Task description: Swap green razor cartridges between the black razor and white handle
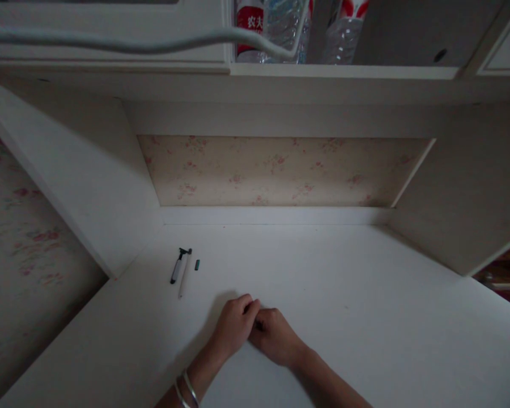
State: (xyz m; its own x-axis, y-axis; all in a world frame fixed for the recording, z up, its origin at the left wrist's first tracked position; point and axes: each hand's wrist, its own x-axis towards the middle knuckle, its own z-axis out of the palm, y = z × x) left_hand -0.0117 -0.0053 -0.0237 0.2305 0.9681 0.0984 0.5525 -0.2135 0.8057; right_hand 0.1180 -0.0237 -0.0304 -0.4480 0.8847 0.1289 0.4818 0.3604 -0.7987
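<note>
My left hand and my right hand rest on the white desktop, curled closed and touching each other at the fingers. Whatever lies inside them, if anything, is hidden. Two silvery bangles circle my left wrist. Beyond that hand, to the left, lies a grey and black razor-like tool with a dark crosspiece at its far end. Beside it is a thin, pale, pencil-like stick. A small dark green block sits just right of the stick.
White side panels flank the desk, with flowered wallpaper at the back. Overhead, an open shelf holds several plastic bottles. A pale curved tube crosses in front of the cabinet at the top.
</note>
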